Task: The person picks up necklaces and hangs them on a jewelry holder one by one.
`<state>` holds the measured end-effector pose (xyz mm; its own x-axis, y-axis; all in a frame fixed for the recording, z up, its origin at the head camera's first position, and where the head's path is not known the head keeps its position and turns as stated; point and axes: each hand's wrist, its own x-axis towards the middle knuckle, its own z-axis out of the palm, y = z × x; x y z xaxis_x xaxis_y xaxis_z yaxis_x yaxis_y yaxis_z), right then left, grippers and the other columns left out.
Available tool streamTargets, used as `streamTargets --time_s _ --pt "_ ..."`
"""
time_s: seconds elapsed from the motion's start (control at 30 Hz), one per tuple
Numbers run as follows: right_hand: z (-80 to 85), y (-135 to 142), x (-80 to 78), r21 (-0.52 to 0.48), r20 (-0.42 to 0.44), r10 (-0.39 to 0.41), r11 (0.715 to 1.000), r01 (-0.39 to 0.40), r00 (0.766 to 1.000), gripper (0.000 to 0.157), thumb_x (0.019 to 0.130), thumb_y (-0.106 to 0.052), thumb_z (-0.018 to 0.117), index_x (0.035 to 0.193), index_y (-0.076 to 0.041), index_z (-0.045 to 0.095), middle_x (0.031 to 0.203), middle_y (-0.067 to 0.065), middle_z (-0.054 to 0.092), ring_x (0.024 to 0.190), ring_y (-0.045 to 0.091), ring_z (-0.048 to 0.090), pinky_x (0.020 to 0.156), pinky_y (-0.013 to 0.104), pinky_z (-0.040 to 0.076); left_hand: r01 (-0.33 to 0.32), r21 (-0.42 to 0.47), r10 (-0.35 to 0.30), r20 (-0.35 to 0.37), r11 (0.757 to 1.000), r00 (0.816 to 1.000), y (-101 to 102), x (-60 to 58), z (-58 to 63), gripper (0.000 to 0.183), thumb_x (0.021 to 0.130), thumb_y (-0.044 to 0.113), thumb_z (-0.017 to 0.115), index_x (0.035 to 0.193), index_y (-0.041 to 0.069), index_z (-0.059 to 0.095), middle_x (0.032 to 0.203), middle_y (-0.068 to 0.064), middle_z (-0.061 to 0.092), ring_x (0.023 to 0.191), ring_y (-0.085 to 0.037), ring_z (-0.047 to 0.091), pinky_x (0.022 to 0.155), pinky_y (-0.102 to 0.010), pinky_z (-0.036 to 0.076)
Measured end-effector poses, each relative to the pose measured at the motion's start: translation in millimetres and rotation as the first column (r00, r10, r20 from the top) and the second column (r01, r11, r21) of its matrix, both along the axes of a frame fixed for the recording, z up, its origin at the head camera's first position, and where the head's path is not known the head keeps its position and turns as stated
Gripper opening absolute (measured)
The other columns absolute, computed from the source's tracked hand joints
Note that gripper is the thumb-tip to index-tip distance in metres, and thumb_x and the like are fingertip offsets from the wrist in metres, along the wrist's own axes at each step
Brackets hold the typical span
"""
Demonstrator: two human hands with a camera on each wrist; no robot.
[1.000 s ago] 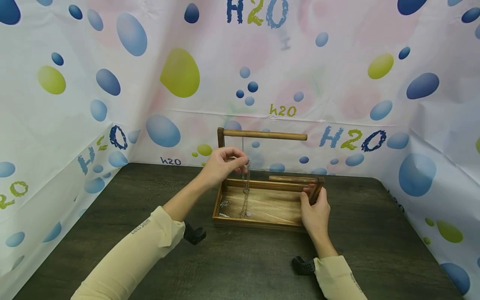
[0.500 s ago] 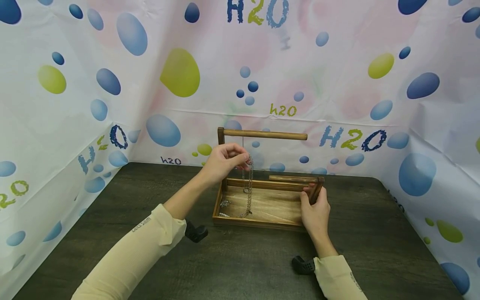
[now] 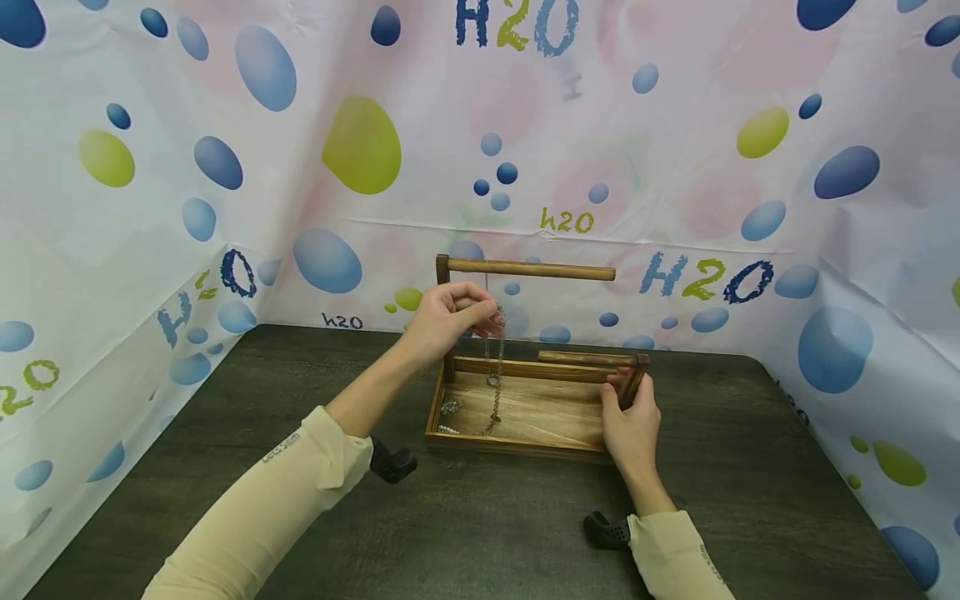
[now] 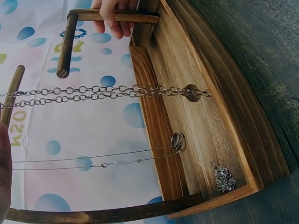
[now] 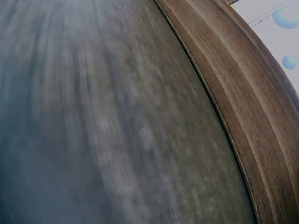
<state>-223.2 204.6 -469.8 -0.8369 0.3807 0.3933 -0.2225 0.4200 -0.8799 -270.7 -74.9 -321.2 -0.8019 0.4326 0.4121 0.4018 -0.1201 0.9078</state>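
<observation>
My left hand [image 3: 453,318] pinches a chunky silver chain necklace [image 3: 497,392] at its top. The necklace hangs in two strands, and a round pendant [image 4: 191,93] shows near its lower end, over the tray. Beside it, a thin necklace with a ring pendant [image 4: 177,141] hangs from the upper bar [image 3: 540,270] of a wooden jewellery stand. The stand's tray [image 3: 517,448] sits on the table. With my right hand [image 3: 632,421] I grip the short right post [image 3: 633,385], where the lower bar [image 3: 585,358] joins it; some fingertips are hidden behind the post in the head view.
A small heap of silver chain [image 4: 224,178] and some pale beads [image 3: 447,430] lie in the tray's left end. The dark table [image 3: 487,525] extends around the stand. Behind it hangs a patterned curtain [image 3: 675,167].
My left hand has risen slightly and shifted a little to the right, lifting the chunky necklace with it. My right hand has stayed on the post.
</observation>
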Motion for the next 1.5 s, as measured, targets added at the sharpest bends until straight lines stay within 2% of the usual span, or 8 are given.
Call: streamTargets --time_s 0.37,0.47,0.8,1.03,1.5 --pt "-1.4 0.5 0.4 0.011 -0.017 -0.002 1.000 0.002 1.000 0.033 0.101 -0.012 0.061 0.131 -0.005 0.053 0.118 0.013 0.067 0.106 0.025 0.063 0.085 0.035 0.046 -0.013 0.019 0.013 -0.001 1.000 1.000 1.5 -1.1 4.7 0.013 0.101 0.006 0.060 0.103 -0.006 0.065 0.091 -0.011 0.075 0.081 -0.025 0.074 0.073 -0.039 0.059" --pt "-1.8 0.6 0.8 0.013 -0.021 -0.001 1.000 0.001 1.000 0.033 0.101 -0.012 0.061 0.132 -0.004 0.053 0.118 0.013 0.067 0.106 0.025 0.063 0.084 0.034 0.046 -0.016 0.037 0.016 0.002 0.999 1.000 2.2 -0.8 6.8 0.009 0.101 0.006 0.060 0.102 -0.001 0.066 0.092 -0.010 0.075 0.081 -0.025 0.075 0.073 -0.039 0.059" --pt "-2.3 0.8 0.7 0.006 -0.028 0.005 1.000 -0.004 1.000 0.033 0.101 -0.011 0.061 0.131 -0.003 0.053 0.119 0.013 0.067 0.105 0.022 0.063 0.083 0.028 0.046 -0.048 0.067 0.047 0.019 0.997 0.999 2.1 -1.9 14.3 0.008 0.101 0.009 0.061 0.102 0.003 0.067 0.094 -0.008 0.075 0.078 -0.022 0.074 0.076 -0.046 0.058" --pt "-2.6 0.8 0.8 0.007 -0.029 0.008 1.000 -0.008 1.000 0.032 0.101 -0.011 0.061 0.131 -0.003 0.053 0.119 0.013 0.067 0.104 0.022 0.063 0.083 0.027 0.046 -0.059 0.150 0.054 0.034 0.987 0.998 2.1 -2.2 20.9 0.007 0.101 0.009 0.060 0.101 0.006 0.067 0.092 -0.004 0.075 0.073 -0.018 0.072 0.071 -0.034 0.057" --pt "-1.0 0.2 1.0 0.005 -0.021 0.005 1.000 -0.005 1.000 0.031 0.101 -0.012 0.061 0.130 -0.006 0.053 0.119 0.012 0.067 0.104 0.022 0.063 0.083 0.029 0.046 -0.041 0.201 0.030 0.059 0.979 0.998 3.8 -4.0 24.0 0.009 0.101 0.010 0.060 0.099 0.009 0.069 0.093 -0.005 0.075 0.069 -0.016 0.071 0.068 -0.031 0.057"
